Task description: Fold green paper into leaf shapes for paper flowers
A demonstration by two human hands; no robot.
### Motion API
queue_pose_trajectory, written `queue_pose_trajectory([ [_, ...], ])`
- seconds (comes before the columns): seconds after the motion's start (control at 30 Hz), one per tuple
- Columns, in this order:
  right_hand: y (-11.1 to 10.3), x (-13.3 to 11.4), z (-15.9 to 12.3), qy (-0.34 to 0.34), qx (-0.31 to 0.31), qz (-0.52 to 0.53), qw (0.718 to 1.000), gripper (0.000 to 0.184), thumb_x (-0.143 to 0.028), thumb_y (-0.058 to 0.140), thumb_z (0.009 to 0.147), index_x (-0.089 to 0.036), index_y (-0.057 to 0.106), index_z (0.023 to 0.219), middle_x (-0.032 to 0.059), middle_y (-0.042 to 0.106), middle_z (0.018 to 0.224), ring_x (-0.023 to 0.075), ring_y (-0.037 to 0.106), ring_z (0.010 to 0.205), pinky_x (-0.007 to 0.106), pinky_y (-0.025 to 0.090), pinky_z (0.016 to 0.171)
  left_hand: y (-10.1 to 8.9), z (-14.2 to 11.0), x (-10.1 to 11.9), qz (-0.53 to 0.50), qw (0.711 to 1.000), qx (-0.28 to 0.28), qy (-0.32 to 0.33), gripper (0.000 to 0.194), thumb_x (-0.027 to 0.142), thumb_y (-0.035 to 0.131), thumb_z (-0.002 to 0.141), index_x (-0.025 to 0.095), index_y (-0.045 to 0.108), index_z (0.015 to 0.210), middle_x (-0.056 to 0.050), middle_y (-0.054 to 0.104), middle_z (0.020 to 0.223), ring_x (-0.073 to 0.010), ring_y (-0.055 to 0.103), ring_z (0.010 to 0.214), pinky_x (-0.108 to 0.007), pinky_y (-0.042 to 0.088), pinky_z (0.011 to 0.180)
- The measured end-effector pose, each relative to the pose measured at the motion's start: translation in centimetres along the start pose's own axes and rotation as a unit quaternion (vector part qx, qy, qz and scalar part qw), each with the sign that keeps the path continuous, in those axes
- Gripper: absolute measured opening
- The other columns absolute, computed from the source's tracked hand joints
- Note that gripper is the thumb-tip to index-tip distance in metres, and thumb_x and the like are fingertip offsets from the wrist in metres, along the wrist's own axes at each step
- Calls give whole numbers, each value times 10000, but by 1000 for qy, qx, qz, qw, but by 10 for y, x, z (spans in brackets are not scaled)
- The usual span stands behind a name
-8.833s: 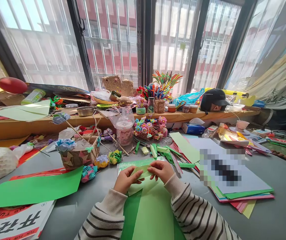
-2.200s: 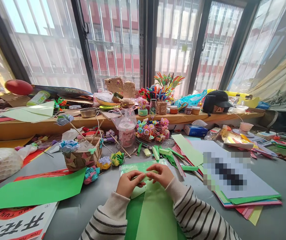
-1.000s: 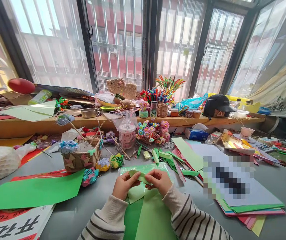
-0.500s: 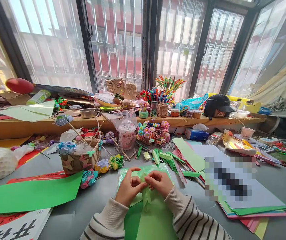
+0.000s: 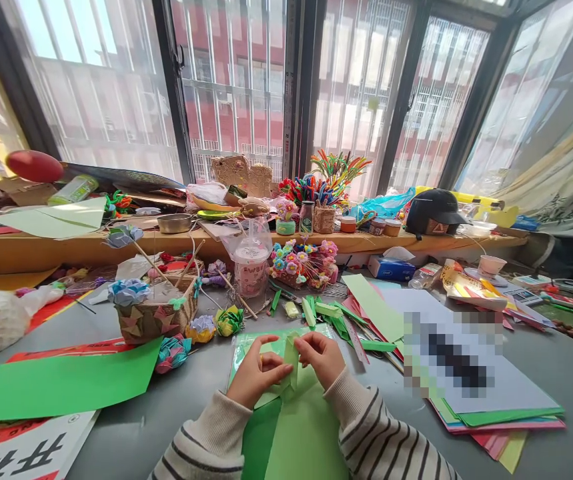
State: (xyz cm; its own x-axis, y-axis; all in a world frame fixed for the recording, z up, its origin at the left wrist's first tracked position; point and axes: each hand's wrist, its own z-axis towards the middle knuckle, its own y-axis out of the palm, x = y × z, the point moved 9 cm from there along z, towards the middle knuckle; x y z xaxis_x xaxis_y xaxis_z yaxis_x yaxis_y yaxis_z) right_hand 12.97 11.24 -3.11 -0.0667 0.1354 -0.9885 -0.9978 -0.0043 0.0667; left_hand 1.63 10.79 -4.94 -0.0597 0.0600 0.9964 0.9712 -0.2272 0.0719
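Note:
My left hand (image 5: 255, 376) and my right hand (image 5: 322, 356) both pinch a narrow folded strip of light green paper (image 5: 291, 361), which stands nearly upright between them. Both hands are closed on it, fingertips meeting at the strip. They hover just above light green and darker green sheets (image 5: 302, 437) lying on the grey table (image 5: 166, 413) right in front of me. A clear packet of green paper (image 5: 246, 343) lies under and behind the hands.
A big green sheet (image 5: 61, 385) lies at the left. Behind it stand a paper basket (image 5: 153, 318) and paper flowers (image 5: 229, 321). Folded green strips (image 5: 333, 312) and a stack of coloured paper (image 5: 481, 393) lie to the right. A cluttered wooden ledge (image 5: 66, 248) runs beneath the windows.
The green strip lay flat across both hands earlier; it has been turned and now stands upright between the fingertips. The hands stayed in the same spot.

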Motion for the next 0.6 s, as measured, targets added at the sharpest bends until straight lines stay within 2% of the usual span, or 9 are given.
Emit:
queue_pose_trajectory([
  [0.1, -1, 5, 0, 30, 10, 52, 998, 320, -443, 593, 523, -141, 500, 574, -40, 489, 417, 84, 481, 390, 218, 424, 426, 0, 1, -1, 9, 1000, -6, -1, 574, 309, 676, 466, 172, 340, 911, 66, 516, 485, -137, 543, 495, -218, 366, 444],
  [0.2, -1, 10, 1, 58, 8, 83, 995, 348, -438, 625, 477, -133, 495, 586, -39, 502, 445, 104, 524, 430, 237, 456, 454, -5, 2, 0, 0, 1000, 16, 5, 559, 296, 676, 471, 176, 336, 899, 91, 484, 456, -135, 550, 481, -241, 395, 486],
  [0.33, 1, 8, 3, 68, -35, 74, 994, 376, -385, 662, 438, -131, 500, 661, -50, 508, 502, 98, 531, 427, 212, 441, 406, -4, 1, 3, 13, 1000, 8, 9, 542, 268, 678, 468, 172, 348, 886, 98, 483, 426, -141, 555, 459, -234, 387, 467],
  [0.43, 3, 4, 4, 60, -77, 51, 994, 368, -365, 659, 452, -127, 500, 684, -56, 498, 470, 82, 501, 376, 186, 395, 346, -4, 0, 7, 21, 1000, 6, 15, 501, 262, 668, 480, 165, 369, 870, 87, 498, 430, -131, 546, 448, -220, 380, 444],
  [0.6, 0, 12, 5, 87, -73, 65, 991, 344, -362, 660, 455, -128, 465, 616, -46, 507, 446, 116, 543, 413, 207, 415, 383, -15, 1, 18, 40, 998, 44, 25, 414, 297, 623, 537, 162, 394, 854, 46, 536, 531, -131, 554, 507, -223, 403, 455],
])
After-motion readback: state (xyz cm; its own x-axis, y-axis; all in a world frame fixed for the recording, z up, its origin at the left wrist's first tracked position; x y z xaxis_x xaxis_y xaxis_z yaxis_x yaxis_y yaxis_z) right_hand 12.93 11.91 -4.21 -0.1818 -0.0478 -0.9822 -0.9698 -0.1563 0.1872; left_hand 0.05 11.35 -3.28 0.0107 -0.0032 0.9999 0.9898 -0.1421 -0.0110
